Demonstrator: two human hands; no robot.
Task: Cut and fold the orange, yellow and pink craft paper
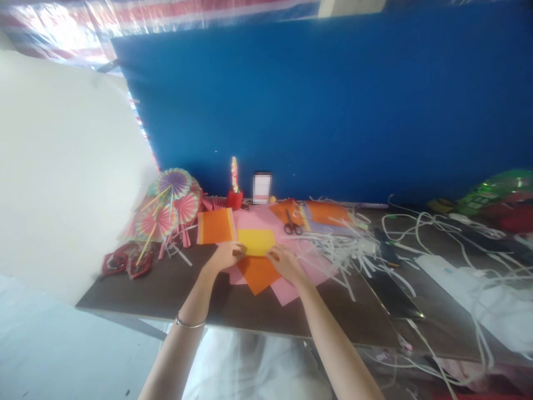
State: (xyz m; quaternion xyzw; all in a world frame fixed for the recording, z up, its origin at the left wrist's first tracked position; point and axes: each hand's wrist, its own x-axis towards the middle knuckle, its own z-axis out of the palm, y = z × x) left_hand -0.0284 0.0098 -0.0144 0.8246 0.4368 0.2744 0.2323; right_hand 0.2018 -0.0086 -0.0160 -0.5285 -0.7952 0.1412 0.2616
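Note:
A yellow sheet of paper (256, 242) lies between my hands, over an orange sheet (257, 275) and larger pink sheets (285, 293). My left hand (228, 255) pinches the yellow sheet at its lower left edge. At its lower right corner, my right hand (285, 261) has fingers closed on the same sheet. To the left rests an orange piece with yellow borders (215, 226). Black scissors (292, 223) lie on the pink paper beyond my right hand.
Folded paper fans (174, 186) stand at the left, near a red holder (234, 199). White paper strips (345, 250), a dark phone-like slab (393, 294) and tangled white cables (466, 244) cover the right side. A blue panel (312, 111) rises behind the table (158, 294).

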